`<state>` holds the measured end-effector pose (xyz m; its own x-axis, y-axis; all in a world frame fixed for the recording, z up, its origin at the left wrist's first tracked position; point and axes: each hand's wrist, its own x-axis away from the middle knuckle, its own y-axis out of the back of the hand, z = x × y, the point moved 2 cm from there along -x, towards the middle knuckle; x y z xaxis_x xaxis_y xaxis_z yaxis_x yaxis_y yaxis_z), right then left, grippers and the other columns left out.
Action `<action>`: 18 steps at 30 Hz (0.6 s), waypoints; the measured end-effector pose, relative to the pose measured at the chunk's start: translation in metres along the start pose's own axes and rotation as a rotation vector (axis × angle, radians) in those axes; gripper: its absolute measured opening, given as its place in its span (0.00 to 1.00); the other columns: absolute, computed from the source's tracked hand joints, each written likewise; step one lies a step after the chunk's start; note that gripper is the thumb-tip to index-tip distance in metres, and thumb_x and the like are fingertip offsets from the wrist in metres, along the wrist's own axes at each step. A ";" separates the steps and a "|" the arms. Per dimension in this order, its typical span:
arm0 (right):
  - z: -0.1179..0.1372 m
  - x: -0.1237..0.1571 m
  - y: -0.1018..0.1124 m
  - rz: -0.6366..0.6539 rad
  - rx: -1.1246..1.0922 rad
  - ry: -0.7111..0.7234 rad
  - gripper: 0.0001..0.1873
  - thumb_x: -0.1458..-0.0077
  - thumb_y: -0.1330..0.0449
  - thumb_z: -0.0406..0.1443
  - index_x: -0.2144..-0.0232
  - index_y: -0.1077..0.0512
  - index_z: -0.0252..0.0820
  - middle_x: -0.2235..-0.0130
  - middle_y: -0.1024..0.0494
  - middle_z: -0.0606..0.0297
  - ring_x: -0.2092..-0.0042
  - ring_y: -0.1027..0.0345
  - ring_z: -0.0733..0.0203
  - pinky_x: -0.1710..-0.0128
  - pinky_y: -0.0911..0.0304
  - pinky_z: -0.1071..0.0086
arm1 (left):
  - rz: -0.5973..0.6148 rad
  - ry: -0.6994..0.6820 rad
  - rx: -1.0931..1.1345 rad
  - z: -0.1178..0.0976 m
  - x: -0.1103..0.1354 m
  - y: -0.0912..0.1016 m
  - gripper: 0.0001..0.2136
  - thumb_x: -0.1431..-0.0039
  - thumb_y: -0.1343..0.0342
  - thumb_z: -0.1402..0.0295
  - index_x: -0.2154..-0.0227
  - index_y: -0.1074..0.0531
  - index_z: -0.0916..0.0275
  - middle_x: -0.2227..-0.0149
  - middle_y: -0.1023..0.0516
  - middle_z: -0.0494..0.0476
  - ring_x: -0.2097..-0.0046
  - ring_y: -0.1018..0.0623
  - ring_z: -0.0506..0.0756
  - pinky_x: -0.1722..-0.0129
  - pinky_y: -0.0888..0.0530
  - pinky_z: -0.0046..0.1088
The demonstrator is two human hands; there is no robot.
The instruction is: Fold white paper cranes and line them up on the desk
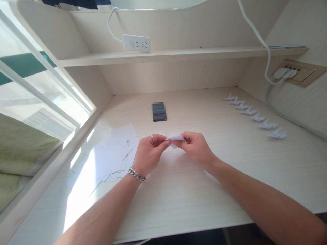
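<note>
Both hands meet over the middle of the pale wooden desk [230,177], pinching a small folded piece of white paper [175,139] between them. My left hand [149,153], with a ring and a metal bracelet at the wrist, grips the paper's left end with closed fingers. My right hand [195,146] grips the right end, fingers also closed. The paper is held just above the desk surface. A loose pile of white paper sheets [114,153] lies to the left of my left hand.
Several folded white paper cranes [255,114] stand in a row at the right. A dark phone [159,112] lies beyond the hands. A power strip [136,43] sits on the shelf, a wall socket [296,73] with plugs is at right, a window at left.
</note>
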<state>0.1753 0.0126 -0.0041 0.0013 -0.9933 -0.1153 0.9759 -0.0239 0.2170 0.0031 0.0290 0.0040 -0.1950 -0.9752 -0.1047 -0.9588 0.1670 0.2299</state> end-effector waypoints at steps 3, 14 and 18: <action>-0.001 0.000 0.000 0.036 -0.051 -0.039 0.12 0.51 0.35 0.44 0.74 0.24 0.40 0.73 0.25 0.66 0.69 0.35 0.61 0.68 0.42 0.67 | 0.010 0.002 0.017 -0.003 -0.001 0.002 0.12 0.50 0.34 0.59 0.73 0.22 0.64 0.74 0.21 0.53 0.71 0.26 0.50 0.71 0.32 0.26; 0.001 -0.001 0.000 0.117 -0.117 -0.103 0.12 0.51 0.35 0.43 0.73 0.22 0.39 0.73 0.24 0.65 0.68 0.34 0.61 0.67 0.40 0.67 | 0.082 -0.008 0.099 0.000 -0.003 0.002 0.11 0.49 0.35 0.60 0.73 0.24 0.65 0.72 0.20 0.56 0.69 0.25 0.51 0.68 0.30 0.28; -0.001 -0.001 0.000 0.089 -0.170 -0.119 0.13 0.51 0.35 0.43 0.70 0.22 0.38 0.71 0.23 0.63 0.68 0.33 0.61 0.66 0.38 0.66 | 0.048 0.012 0.083 0.000 -0.004 0.004 0.12 0.49 0.35 0.59 0.74 0.24 0.65 0.73 0.21 0.56 0.69 0.25 0.52 0.68 0.29 0.28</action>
<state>0.1754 0.0138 -0.0046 0.0732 -0.9972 0.0145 0.9958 0.0738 0.0535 0.0006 0.0339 0.0056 -0.2390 -0.9674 -0.0838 -0.9624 0.2245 0.1532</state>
